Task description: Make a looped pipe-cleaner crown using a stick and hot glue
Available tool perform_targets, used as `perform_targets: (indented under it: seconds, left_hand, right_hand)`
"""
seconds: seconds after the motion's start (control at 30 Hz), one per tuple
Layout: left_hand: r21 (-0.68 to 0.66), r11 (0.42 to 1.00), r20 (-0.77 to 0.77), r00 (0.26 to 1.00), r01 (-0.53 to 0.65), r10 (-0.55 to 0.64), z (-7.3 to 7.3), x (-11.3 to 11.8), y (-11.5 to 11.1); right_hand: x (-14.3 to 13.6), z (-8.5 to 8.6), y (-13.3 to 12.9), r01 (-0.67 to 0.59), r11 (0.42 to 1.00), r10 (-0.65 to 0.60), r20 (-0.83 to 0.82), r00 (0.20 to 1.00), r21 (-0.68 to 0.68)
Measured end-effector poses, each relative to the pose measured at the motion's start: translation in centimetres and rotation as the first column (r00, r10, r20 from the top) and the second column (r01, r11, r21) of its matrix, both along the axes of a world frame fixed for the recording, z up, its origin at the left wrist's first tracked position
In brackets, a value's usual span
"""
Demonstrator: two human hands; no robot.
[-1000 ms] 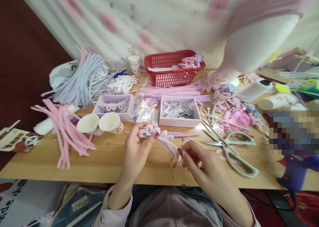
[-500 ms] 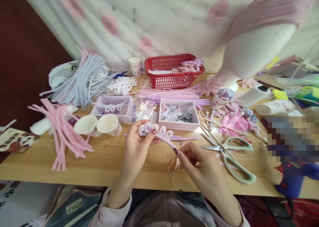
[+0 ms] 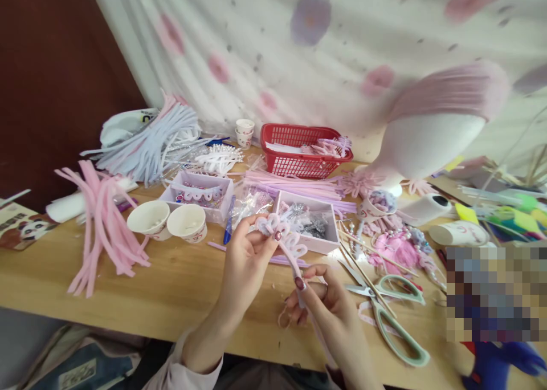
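A pale lilac fuzzy strip with a row of small loops (image 3: 293, 245) is held up over the table. My left hand (image 3: 248, 259) pinches its looped upper end between thumb and fingers. Lower down, my right hand (image 3: 325, 304) grips the straight tail, which runs past the palm toward the sleeve. Just beyond the loops sits a lilac box (image 3: 327, 243) of silvery and pale pieces. Green-handled scissors (image 3: 378, 301) lie partly open to the right of my right hand, with thin wooden sticks (image 3: 363, 270) across them.
Two paper cups (image 3: 187, 222) and pink fuzzy stems (image 3: 102, 230) lie left. Behind are a red basket (image 3: 294, 165), another lilac box (image 3: 217, 210) and a bundle of pale blue stems (image 3: 149, 145). A white head form (image 3: 427, 145) stands right; a blue tool (image 3: 491, 367) is at lower right.
The view has tilted upward. The looped strip now hangs more steeply, with my right hand below my left and its fingers wrapped round the tail.
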State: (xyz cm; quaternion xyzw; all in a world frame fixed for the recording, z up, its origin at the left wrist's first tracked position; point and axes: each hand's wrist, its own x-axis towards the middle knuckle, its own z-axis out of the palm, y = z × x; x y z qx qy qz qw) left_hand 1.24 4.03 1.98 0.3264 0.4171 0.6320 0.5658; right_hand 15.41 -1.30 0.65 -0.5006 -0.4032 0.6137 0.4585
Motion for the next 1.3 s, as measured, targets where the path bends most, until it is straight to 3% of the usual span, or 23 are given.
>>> perform_targets:
  seconds: [0.2,0.5,0.7,1.07,1.3]
  left_hand:
    - [0.024,0.999,0.035,0.999,0.034,-0.035,0.4,0.6,-0.2]
    - [0.014,0.995,0.137,0.986,0.096,-0.097,0.5,1.3,-1.1]
    - [0.123,0.989,-0.004,0.996,0.083,-0.084,-0.1,1.2,-1.4]
    - [0.064,0.996,0.021,0.998,-0.064,0.063,0.2,1.3,-1.5]
    - [-0.018,1.0,0.117,0.993,0.022,-0.02,0.1,1.4,-1.5]
  right_hand:
    - [0.3,-0.6,0.1,-0.103,0.995,0.103,-0.039,0.994,0.004]
    - [-0.6,-0.7,-0.2,-0.051,0.998,0.055,-0.093,0.994,0.045]
    - [-0.5,-0.7,-0.5,-0.04,0.995,0.05,-0.106,0.993,0.092]
    - [-1.2,-1.4,-0.8,-0.003,0.996,0.018,-0.16,0.987,0.094]
    - [-1.2,-1.3,-0.8,-0.015,0.995,0.028,-0.136,0.99,0.095]
